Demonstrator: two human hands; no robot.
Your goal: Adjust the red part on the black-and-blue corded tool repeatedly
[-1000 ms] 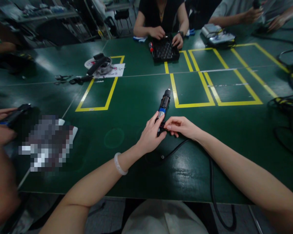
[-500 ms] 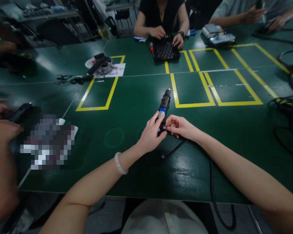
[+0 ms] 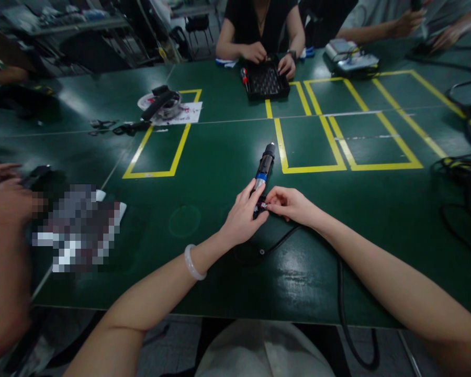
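Observation:
An electric screwdriver [image 3: 265,163], black with a blue ring and a silver band, lies on the green table with its bit pointing away from me. My left hand [image 3: 241,214] is closed over its rear part and holds it down. Close against that rear end, my right hand [image 3: 288,203] pinches at small parts beside the left fingers; what its fingertips hold, if anything, is too small to make out. Below the hands a black cable [image 3: 280,241] lies on the table, its loose round end towards me.
Yellow tape outlines [image 3: 314,168] mark the table. Across from me a person's hands rest at a black tray [image 3: 267,86] beside a red screwdriver [image 3: 244,76]. Tape rolls [image 3: 160,104] lie on paper at left. A thick black cable [image 3: 341,293] hangs over the near edge. Another person's arm [image 3: 8,251] reaches in.
My hands and the electric screwdriver stay almost where they were. At the left, the other person's hand has shifted slightly to the right.

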